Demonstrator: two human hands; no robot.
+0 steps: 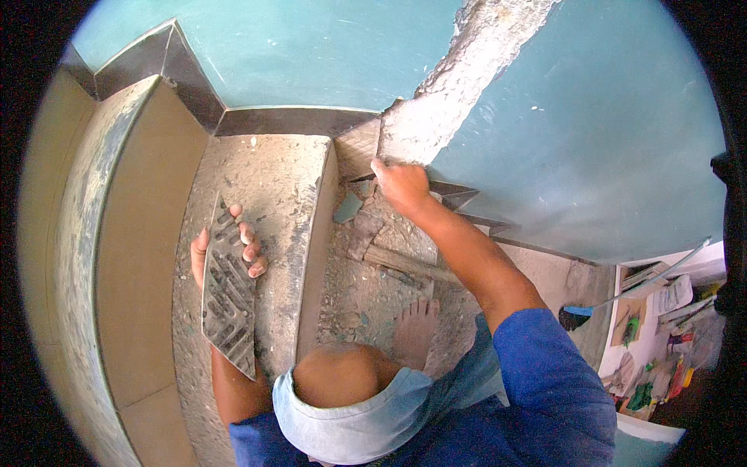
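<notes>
In my left hand (250, 249) is a broken piece of tile (229, 300), gripped by its long edges with the thumb on one side and the fingers on the other. Dark ridges of old mortar cover its upward face. My right hand (404, 187) is closed against the lower end of a rough, chipped-out strip (436, 113) in the blue wall, beside a skirting tile edge. Whatever its curled fingers hold, if anything, is hidden. Below it on the step lies a hammer with a wooden handle (408, 262) and a dusty head (363, 233).
Stair steps with tan risers (152, 233) climb to the left. Rubble and a blue-green chip (348, 208) litter the lower step around my bare foot (415, 331). Dark skirting (296, 121) follows the wall. A blue-headed brush (576, 315) and assorted clutter (661, 366) lie at the right.
</notes>
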